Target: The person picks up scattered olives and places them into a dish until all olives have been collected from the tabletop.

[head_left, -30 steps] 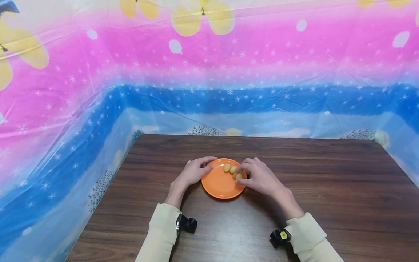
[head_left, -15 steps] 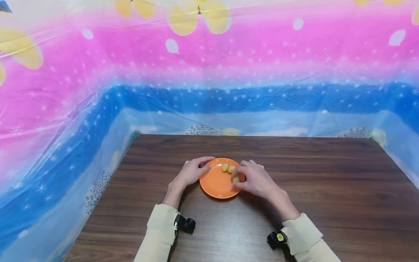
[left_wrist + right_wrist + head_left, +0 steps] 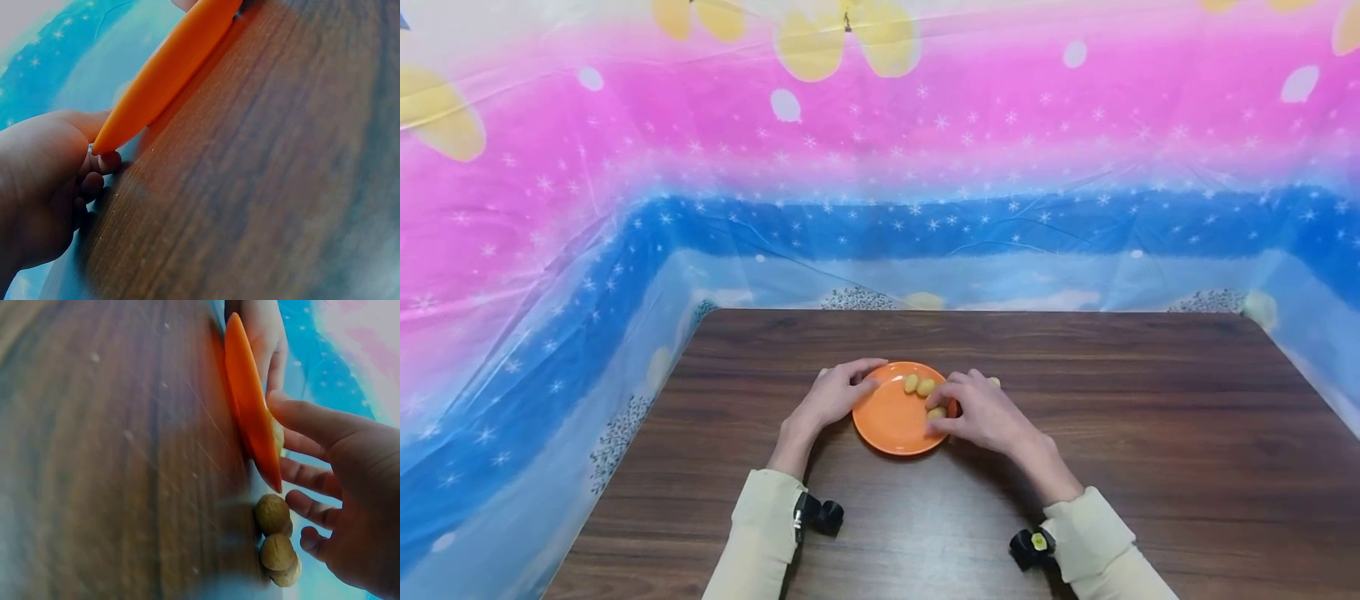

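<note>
An orange plate (image 3: 891, 421) lies on the table, with two yellowish-brown walnuts (image 3: 917, 385) near its far rim. My left hand (image 3: 833, 393) grips the plate's left edge, thumb over the rim and the other fingers curled low beside it in the left wrist view. At the plate's right side my right hand (image 3: 988, 412) pinches a walnut (image 3: 277, 434) between thumb and forefinger, low over the plate. Its other fingers spread past the rim, beside several walnuts (image 3: 275, 515) resting on the table; in the head view that hand mostly hides them.
The dark wood table (image 3: 1150, 433) extends widely on both sides of the plate. A printed pink and blue cloth (image 3: 880, 167) hangs along its back and sides. Black wrist cameras (image 3: 1033, 546) sit at both cuffs.
My right thumb and forefinger have settled around one walnut on the plate's right side. A walnut on the table now shows behind that hand. The left hand stays at the plate's edge.
</note>
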Demonstrator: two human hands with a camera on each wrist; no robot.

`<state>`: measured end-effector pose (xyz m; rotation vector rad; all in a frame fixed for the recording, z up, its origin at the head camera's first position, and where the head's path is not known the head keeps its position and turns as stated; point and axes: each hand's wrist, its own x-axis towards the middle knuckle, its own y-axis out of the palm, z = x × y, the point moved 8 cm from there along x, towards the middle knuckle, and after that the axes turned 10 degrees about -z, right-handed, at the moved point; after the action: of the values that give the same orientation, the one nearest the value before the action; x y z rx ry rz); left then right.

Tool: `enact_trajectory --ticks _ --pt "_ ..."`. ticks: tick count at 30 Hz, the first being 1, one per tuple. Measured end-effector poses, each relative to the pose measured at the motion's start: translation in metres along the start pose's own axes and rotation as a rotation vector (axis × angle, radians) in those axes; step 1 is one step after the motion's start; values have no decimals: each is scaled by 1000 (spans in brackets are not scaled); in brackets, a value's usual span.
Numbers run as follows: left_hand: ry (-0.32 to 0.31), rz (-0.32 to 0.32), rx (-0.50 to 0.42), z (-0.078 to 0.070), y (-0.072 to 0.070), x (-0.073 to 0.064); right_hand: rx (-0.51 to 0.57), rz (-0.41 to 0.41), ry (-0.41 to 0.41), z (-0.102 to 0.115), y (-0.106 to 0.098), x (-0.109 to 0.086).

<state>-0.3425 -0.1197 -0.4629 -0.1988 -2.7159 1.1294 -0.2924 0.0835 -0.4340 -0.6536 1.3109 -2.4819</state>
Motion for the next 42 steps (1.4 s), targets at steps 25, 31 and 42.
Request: enact_trajectory --ticks 25,31,42 --pt "-4 4 -19 1 -1 0 65 -118 93 -54 -48 -5" --pt "-7 8 -13 0 0 0 74 -133 114 -67 -51 -9" --pt "-7 12 -21 1 1 0 80 -83 112 -81 -45 -11"
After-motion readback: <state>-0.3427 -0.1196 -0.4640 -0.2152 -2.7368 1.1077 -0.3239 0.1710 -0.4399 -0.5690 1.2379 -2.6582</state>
